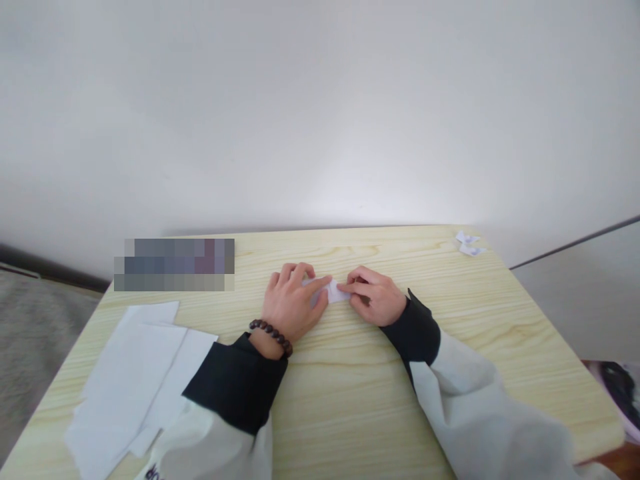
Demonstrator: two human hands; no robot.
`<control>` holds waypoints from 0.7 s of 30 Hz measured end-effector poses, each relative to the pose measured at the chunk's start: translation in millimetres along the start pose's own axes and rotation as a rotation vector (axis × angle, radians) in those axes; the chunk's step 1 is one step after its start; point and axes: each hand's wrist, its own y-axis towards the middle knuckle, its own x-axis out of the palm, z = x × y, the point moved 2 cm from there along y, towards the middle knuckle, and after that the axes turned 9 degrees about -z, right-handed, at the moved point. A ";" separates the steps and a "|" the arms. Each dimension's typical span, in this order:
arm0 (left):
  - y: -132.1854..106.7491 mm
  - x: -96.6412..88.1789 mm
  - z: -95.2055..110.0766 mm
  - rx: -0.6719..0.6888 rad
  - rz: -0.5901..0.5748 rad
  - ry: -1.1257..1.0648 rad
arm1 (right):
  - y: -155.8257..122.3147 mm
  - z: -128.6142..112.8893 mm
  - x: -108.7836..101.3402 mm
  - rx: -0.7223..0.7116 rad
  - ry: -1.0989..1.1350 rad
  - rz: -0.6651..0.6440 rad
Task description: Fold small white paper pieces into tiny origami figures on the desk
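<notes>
A small piece of folded white paper (pixel 338 293) lies on the table in the middle of the head view, partly covered by my fingers. My left hand (pixel 293 300), with a dark beaded bracelet at the wrist, holds its left side down with thumb and index finger; the other fingers are bent over the tabletop. From the right, my right hand (pixel 376 293) presses the paper's other end with the index fingertip, its remaining fingers curled in. Between the two hands a short stretch of the paper shows. Its exact folds are too small to make out.
White paper sheets (pixel 135 373) lie loosely overlapped at the left of the wooden table (pixel 345 400). Two small folded paper pieces (pixel 470 245) sit near the far right corner. A blurred-out item (pixel 175 265) is at the far left. Behind the table stands a white wall (pixel 320 120).
</notes>
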 end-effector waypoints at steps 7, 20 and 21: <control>3.8 6.1 0.5 -0.048 0.044 -0.053 | 4.1 -4.8 -3.2 0.097 0.013 0.033; 4.0 7.3 0.3 -0.063 0.045 -0.026 | 3.3 -1.2 -2.9 -0.001 -0.113 -0.028; 4.1 7.3 0.2 -0.065 0.044 -0.026 | 1.5 -0.9 -4.0 -0.006 -0.114 -0.025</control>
